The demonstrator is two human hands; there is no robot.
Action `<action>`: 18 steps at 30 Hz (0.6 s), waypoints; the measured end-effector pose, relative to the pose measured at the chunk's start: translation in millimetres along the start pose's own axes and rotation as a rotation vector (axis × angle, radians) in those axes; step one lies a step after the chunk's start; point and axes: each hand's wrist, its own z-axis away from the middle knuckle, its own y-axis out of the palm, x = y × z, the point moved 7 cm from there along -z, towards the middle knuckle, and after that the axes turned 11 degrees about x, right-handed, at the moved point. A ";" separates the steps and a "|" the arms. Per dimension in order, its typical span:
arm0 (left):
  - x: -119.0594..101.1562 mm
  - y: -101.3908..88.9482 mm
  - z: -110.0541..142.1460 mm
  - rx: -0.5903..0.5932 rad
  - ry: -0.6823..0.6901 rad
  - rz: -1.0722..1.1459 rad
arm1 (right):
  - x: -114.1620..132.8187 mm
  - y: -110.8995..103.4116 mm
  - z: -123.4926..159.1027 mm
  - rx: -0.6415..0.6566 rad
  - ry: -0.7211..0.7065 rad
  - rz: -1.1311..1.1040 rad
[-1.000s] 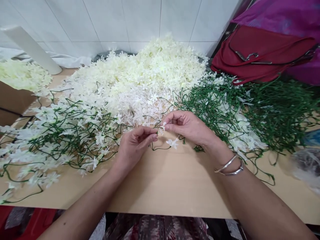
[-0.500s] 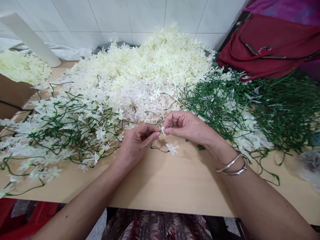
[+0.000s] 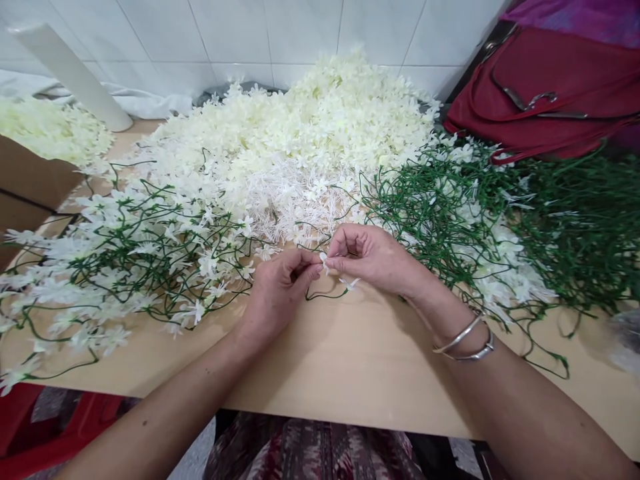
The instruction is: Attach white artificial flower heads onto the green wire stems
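Note:
Over the middle of the table, my left hand [image 3: 283, 283] pinches a green artificial flower stem [image 3: 325, 295] that curves out below its fingertips. A white flower head [image 3: 350, 285] sits on the stem's lower right end. Meeting it fingertip to fingertip, my right hand [image 3: 373, 257] pinches a small white artificial flower [image 3: 325, 262] at the stem's tip. Most of the stem inside the left fingers is hidden. Left of my hands lies a heap of green stems with white flowers [image 3: 160, 260]. On the right are tangled green stems [image 3: 425, 207].
Loose cream petals [image 3: 320, 120] are piled against the tiled wall [image 3: 305, 33], with thin white stamens [image 3: 285, 200] in front. A red bag [image 3: 545, 93] stands at back right. At left are a white roll [image 3: 75, 80] and a cardboard box [image 3: 35, 187].
The flower head on the hanging stem has tipped and now shows edge-on, slightly higher. Both hands stay together at the small flower. The whole view has shifted a little.

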 end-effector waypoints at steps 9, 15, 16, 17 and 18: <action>7.4 1.3 2.5 -0.015 -0.018 0.047 | -1.4 -9.6 1.6 -0.009 0.034 -0.058; -3.1 -3.5 1.9 -0.029 0.023 -0.024 | -3.7 -12.4 1.3 0.002 0.047 -0.064; -4.1 -4.0 1.8 -0.034 0.024 -0.034 | -4.0 -12.2 1.2 0.000 0.055 -0.067; -4.8 -4.4 1.7 -0.038 0.023 -0.042 | -4.2 -11.9 1.3 -0.002 0.063 -0.070; -5.3 -4.8 1.6 -0.042 0.024 -0.045 | -4.4 -11.5 1.3 -0.006 0.070 -0.073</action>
